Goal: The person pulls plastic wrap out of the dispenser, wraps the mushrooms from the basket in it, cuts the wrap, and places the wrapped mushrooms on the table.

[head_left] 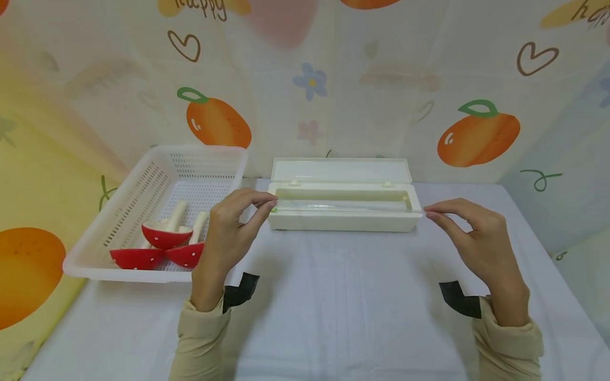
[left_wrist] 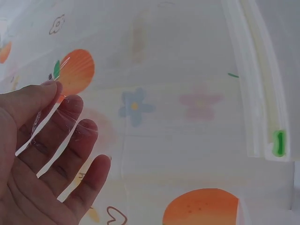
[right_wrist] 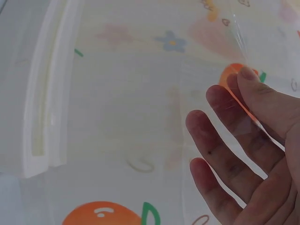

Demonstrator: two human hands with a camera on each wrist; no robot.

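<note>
A white cling film box stands at the back of the table, its lid raised. Inside lies a shiny, clear roll. My left hand is at the box's left end, thumb and index finger pinching clear cling film. Beyond the right end, my right hand pinches the film's other side the same way. Thin creases and glints of film show across the fingers in both wrist views. A small green slider sits on the box's left end.
A white perforated basket stands at the left. It holds three red ladles with white dots and pale handles. White cloth covers the table; a printed curtain hangs behind the box. Black straps stick out from the wrists.
</note>
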